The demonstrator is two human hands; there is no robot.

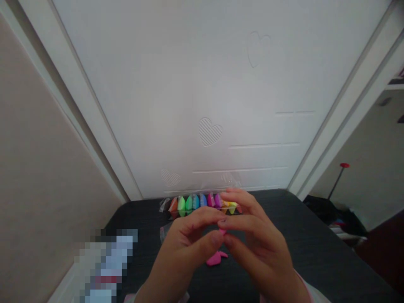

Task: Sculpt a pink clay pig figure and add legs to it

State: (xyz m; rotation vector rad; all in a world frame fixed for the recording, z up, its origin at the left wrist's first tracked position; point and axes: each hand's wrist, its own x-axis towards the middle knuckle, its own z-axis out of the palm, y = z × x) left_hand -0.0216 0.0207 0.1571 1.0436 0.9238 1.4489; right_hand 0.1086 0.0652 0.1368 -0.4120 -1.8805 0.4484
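Head view: only cam; clock centred on pinch, 12 = away twd white panel point(189, 84).
Pink bit point(222, 232): at centre, up betw. fingertips of both hands, mostly hidden; shape can't tell.
L hand point(181, 248): at 8, half-curled; thumb + index tips brought in on pink bit, small gap behind them.
R hand point(265, 248): at 4, thumb + index tips meet pink bit from other side; remaining fingers fanned loose, twd 12–1.
Pink lump point(213, 259): on dark table point(293, 223), abt 7, below hands; pink sliver point(224, 254) just beside it, at 6.
Coloured packs point(195, 203): row at far table edge, 10 to 1, R fingertips overlap its right end in view.
Clear wrapper point(163, 232): at 9, partly behind L hand.
Pinch: looks like small-scale shaping; prob. best w/ light, even press, as soft stuff would dent quick.
Steadying: suggest one hand holds, other works; turn bit a little betw. presses.
Risk: tips hide bit, so easy to overpress; tilt for a look. Drop would likely land nr lump.
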